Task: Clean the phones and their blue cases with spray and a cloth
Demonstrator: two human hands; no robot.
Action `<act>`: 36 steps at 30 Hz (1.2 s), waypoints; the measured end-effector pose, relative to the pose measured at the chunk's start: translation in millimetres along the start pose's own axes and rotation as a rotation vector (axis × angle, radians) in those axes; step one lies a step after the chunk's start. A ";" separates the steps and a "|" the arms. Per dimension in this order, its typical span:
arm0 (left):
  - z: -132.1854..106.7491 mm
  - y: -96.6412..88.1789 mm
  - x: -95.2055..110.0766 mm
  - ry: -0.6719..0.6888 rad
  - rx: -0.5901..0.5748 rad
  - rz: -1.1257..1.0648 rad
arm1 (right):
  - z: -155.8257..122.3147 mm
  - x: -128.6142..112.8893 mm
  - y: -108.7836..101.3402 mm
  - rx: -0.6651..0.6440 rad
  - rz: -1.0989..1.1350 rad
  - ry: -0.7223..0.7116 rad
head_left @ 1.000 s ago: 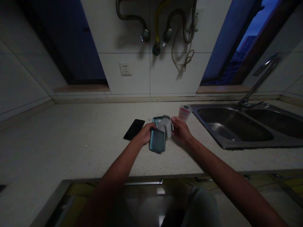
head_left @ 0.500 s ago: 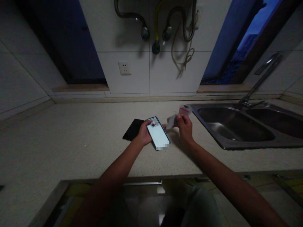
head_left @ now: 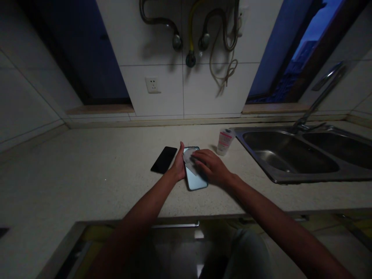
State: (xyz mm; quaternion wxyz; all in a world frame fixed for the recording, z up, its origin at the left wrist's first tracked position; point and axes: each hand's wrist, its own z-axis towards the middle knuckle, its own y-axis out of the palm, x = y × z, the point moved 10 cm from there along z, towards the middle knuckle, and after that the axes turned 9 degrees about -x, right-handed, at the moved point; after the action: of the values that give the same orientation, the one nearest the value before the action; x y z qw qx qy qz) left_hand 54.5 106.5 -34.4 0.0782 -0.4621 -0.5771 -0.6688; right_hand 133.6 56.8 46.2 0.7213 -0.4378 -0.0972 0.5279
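My left hand [head_left: 179, 166] grips the left edge of a pale blue phone case [head_left: 196, 183] with a dark rim, its thumb pointing up. Against the upper part of the case, the fingers of my right hand [head_left: 213, 166] press a thin whitish wipe [head_left: 190, 159]. The wipe covers the camera end of the case. A black phone [head_left: 164, 160] lies flat on the counter just left of my left hand. Beyond my right hand stands a translucent cup-shaped container [head_left: 224, 142] with pink-red print.
The pale speckled countertop [head_left: 116, 170] runs along a tiled wall. A steel double sink [head_left: 276, 179] with a tap [head_left: 316, 102] is set in at the right. Hoses [head_left: 161, 18] and a socket [head_left: 152, 85] are on the wall.
My right hand has moved left and down, bringing the wipe onto the phone case. The container behind it now shows fully. The case has turned slightly in my left hand.
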 end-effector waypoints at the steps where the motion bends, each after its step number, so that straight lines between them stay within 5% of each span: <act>1: 0.0 -0.7 -0.7 -0.003 0.006 0.012 | 0.6 -1.6 5.5 -0.037 -0.019 -0.014; 12: 3.4 -1.8 -9.5 -0.045 -0.019 0.026 | 3.7 -21.1 41.8 -0.255 -0.251 -0.053; 22: 2.8 -0.9 -10.4 -0.069 0.025 -0.156 | 2.6 -30.3 40.9 -0.309 -0.218 -0.130; 36: 2.7 -35.9 15.5 0.100 0.175 -0.234 | -1.8 -55.6 36.6 -0.449 0.065 -0.314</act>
State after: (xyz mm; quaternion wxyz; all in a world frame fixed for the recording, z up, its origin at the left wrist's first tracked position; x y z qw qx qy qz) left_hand 24.3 127.0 -48.7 0.0686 -0.3493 -0.6784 -0.6427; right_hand 86.3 11.0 36.1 0.5650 -0.5024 -0.3084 0.5773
